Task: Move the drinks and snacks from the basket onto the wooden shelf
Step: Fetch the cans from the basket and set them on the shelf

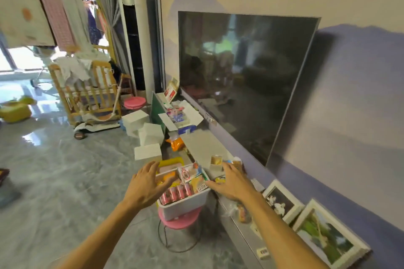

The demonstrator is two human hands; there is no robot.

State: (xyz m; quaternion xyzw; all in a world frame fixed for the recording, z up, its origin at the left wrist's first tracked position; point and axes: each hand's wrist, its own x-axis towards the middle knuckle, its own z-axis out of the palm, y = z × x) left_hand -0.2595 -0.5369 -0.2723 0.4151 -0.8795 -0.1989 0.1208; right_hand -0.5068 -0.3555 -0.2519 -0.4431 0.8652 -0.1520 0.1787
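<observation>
Though blur hides labels, left hand (144, 188) and right hand (234, 183), spread and empty, flank the basket (185, 205), cans (177, 193) lined between them

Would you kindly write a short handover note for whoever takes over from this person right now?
Left hand: open, empty, over the left rim of the white plastic basket.
Right hand: open, empty, at its right rim.
Basket sits on a round pink stool beside the long low shelf, full of red drink cans and colourful snack packets.
Done: apparently nothing.
Left: move everything onto the shelf.
</observation>
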